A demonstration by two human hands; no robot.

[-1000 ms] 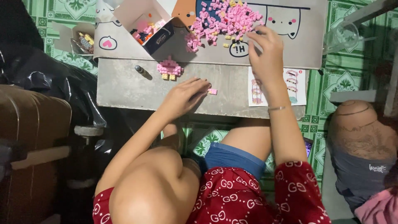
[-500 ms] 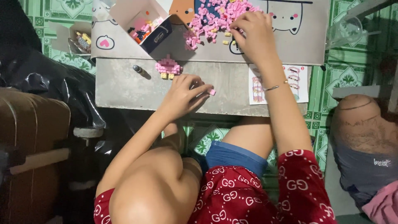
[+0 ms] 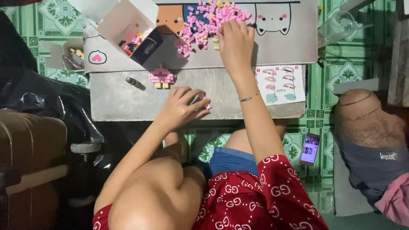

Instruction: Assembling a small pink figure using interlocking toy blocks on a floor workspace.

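Pink small plastic building bricks (image 3: 208, 19) lie in a loose heap at the far edge of the low grey table (image 3: 115, 102), on a mat with cartoon cat faces (image 3: 289, 42). The right hand (image 3: 235, 42) rests on the heap's right side, fingers curled down into the pieces; whether it pinches one I cannot tell. The left hand (image 3: 183, 106), near the table's near edge, pinches one small pink brick (image 3: 207, 105) btw thumb and fingertips.

Progress, as I judge: only a small pink-and-yellow built figure (image 3: 162, 77) stands done at the table's middle, left of both hands. Most bricks are still loose, so much is left. The printed instruction sheet (image 3: 281, 84) lies near the right edge, and an open white cardboard box w/ more coloured pieces (image 3: 134, 32) sits at the far left corner.

Room: bare grey surface is open btw the figure and the near edge. A small dark cylinder (image 3: 131, 80) lies just left of the figure. A phone (image 3: 310, 148) lies on the green tiled floor (image 3: 341, 68).
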